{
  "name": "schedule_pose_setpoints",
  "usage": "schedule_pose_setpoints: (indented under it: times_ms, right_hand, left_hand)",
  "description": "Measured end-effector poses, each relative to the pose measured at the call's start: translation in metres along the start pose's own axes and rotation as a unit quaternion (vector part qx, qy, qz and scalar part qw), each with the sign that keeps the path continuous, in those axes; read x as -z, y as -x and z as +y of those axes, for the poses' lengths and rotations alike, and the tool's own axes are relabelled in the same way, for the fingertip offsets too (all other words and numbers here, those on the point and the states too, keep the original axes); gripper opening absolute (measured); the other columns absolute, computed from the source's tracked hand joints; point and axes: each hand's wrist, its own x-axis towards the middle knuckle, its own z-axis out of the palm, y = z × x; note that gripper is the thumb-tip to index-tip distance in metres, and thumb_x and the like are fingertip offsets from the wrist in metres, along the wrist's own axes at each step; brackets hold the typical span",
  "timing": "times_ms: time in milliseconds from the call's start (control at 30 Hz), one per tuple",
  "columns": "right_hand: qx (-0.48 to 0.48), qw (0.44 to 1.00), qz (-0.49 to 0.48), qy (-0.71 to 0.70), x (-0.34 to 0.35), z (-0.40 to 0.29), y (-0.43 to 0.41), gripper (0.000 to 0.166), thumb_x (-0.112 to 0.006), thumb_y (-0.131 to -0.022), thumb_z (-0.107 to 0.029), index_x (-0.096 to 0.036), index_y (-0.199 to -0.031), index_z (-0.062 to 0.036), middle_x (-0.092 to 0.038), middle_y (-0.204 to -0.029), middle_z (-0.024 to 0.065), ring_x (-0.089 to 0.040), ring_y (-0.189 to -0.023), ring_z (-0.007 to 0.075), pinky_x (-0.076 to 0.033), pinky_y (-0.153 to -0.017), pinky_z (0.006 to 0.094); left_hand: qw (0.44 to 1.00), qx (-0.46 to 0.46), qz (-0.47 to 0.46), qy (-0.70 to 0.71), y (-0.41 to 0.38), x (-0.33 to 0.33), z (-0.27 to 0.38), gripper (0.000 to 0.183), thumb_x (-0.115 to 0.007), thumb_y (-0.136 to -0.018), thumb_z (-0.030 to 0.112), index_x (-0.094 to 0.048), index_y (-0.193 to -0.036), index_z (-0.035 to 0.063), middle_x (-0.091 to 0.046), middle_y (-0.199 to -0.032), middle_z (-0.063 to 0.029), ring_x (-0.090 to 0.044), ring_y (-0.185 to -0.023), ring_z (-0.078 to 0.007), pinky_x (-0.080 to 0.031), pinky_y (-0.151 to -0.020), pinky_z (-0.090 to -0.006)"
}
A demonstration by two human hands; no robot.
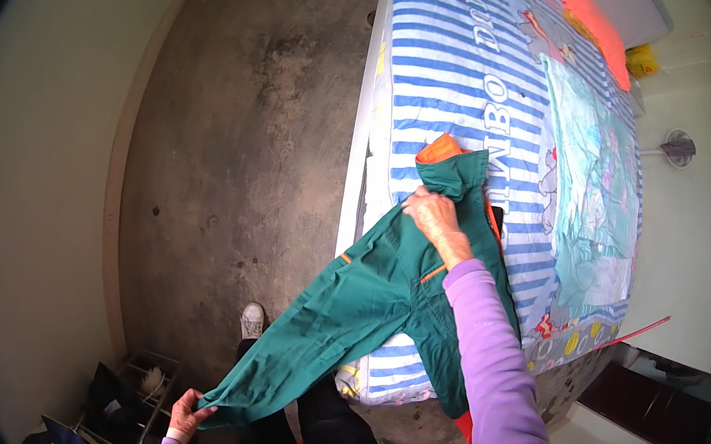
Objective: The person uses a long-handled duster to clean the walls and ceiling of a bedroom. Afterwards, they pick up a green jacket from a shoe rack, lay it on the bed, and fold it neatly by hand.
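A green jacket [360, 290] with orange lining and piping lies partly on the bed, its collar [448, 157] pointing away from me. One of its sleeves stretches off the bed's near left corner towards my left hand [190, 414], which pinches the sleeve end between thumb and fingers. My right hand [433, 217] grips the cloth at the shoulder, just below the collar. Over the bed's near edge hangs another part of the jacket, with a red-orange end [465, 428]. A small black object [497, 217] shows partly from beneath the jacket's right side.
The bed [442, 78] wears a blue-and-white striped sheet. Folded pale turquoise cloth [591, 199] lies on its right side, and an orange cloth [599, 32] at the far end. A metal rack [155, 391] with dark items stands at lower left, beside the wall. Concrete floor [245, 140] runs along the bed.
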Motion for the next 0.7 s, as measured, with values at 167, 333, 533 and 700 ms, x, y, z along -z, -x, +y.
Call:
schedule_pose_setpoints:
  times_ms: [167, 333, 533, 700]
  right_hand:
    - [-0.052, 0.993, 0.077, 0.067, 0.000, 0.033, -0.006, 0.018, -0.060, -0.078, -0.027, -0.059, -0.078, -0.0091, -0.054, -0.083, 0.0097, -0.058, -0.077, 0.0292, -0.047, -0.067, 0.0399]
    - [-0.062, 0.981, 0.172, 0.069, -0.039, 0.028, -0.013, 0.017, -0.061, -0.076, -0.027, -0.058, -0.076, -0.0106, -0.051, -0.079, 0.0092, -0.053, -0.076, 0.0296, -0.046, -0.067, 0.0408]
    - [-0.035, 0.956, 0.288, 0.033, -0.008, -0.031, 0.009, 0.036, -0.066, -0.072, -0.023, -0.057, -0.105, -0.0102, -0.051, -0.094, 0.0106, -0.050, -0.089, 0.0273, -0.042, -0.074, 0.0397]
    - [-0.205, 0.918, 0.256, -0.222, -0.077, -0.040, 0.052, 0.039, -0.063, -0.079, -0.026, -0.056, -0.112, -0.0049, -0.050, -0.090, 0.0118, -0.053, -0.082, 0.0225, -0.044, -0.073, 0.0338]
  left_hand:
    - [0.994, 0.035, 0.020, -0.101, 0.004, -0.001, -0.004, 0.027, -0.076, -0.066, 0.013, -0.052, -0.075, 0.0055, -0.051, -0.066, 0.0043, -0.043, -0.065, -0.0045, -0.039, -0.062, -0.0209]
    - [0.983, 0.025, 0.029, -0.182, 0.007, -0.011, 0.024, 0.033, -0.077, -0.064, 0.022, -0.049, -0.070, 0.0048, -0.046, -0.060, 0.0009, -0.042, -0.061, -0.0073, -0.039, -0.057, -0.0238]
    - [0.996, 0.001, 0.020, -0.084, 0.003, 0.005, 0.024, 0.026, -0.067, -0.074, 0.022, -0.050, -0.082, 0.0047, -0.051, -0.072, -0.0017, -0.046, -0.072, -0.0111, -0.040, -0.068, -0.0262]
    - [0.998, 0.039, -0.020, 0.033, -0.006, 0.012, 0.014, 0.018, -0.064, -0.079, 0.017, -0.051, -0.086, 0.0075, -0.052, -0.081, 0.0030, -0.046, -0.081, -0.0074, -0.039, -0.075, -0.0234]
